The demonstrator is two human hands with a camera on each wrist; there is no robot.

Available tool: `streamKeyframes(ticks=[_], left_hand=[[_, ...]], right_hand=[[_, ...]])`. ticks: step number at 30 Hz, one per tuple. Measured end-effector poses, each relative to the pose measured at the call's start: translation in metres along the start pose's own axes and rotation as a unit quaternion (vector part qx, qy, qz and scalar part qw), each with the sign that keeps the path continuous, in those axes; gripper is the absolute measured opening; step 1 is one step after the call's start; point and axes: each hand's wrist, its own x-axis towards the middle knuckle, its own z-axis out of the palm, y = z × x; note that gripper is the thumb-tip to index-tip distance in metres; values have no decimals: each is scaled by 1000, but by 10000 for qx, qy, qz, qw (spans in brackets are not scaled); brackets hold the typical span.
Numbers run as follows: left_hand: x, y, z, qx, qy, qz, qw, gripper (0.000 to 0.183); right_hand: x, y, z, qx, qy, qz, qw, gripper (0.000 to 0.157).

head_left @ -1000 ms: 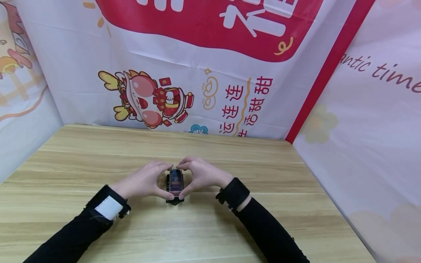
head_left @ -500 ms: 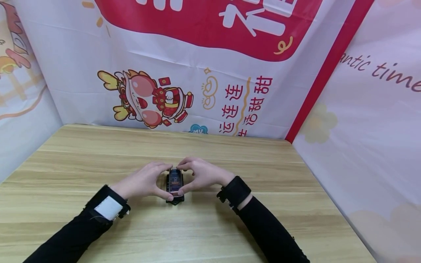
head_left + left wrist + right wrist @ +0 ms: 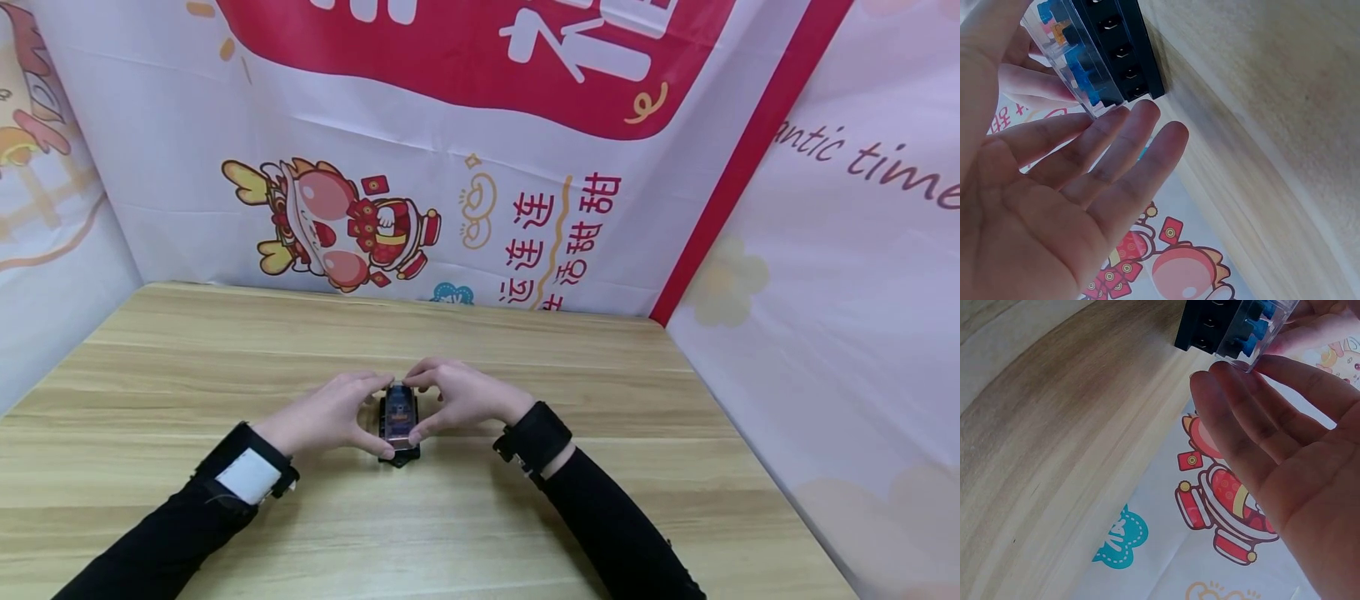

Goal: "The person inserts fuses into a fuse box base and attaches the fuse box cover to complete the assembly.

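Observation:
On the table lies a small dark block with a clear plastic cover over a black base. Blue and orange parts show through the cover in the left wrist view; a row of slots runs along the base's side. My left hand pinches the cover from the left, fingertips at its far end and thumb at the near end. From the right, my right hand does likewise, its thumb near the cover's front edge. The lower fingers of both hands stretch out beside the block. Exact thumb contact is hard to see.
The block sits mid-table on a light wooden top. Behind it hangs a white and red printed cloth, reaching down to the table's back edge. More printed cloths flank the left and right sides.
My right thumb has shifted slightly away from me along the cover's near end, and the reflection on the cover has changed. The left hand stays nearly still.

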Motion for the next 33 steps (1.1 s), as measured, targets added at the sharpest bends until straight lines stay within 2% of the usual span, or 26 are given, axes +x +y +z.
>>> streamKeyframes(ticks=[9,17,24,33], left_hand=[[1,2,0,-5,-117,-43,9999,105],[-2,4,-5,28,-381,-86,9992,101],[-2,4,-5,-187,-369,-226,9989,101],[-2,4,-4,-487,-396,-232,9978,100]], right_hand=[[-1,-3,0,-145,4,92,9999,88],[-2,-4,-1,-84,-8,120,9999,87],[-2,-5,-1,-25,-37,212,9998,87],[-1,-6,-2,50,-76,314,9995,86]])
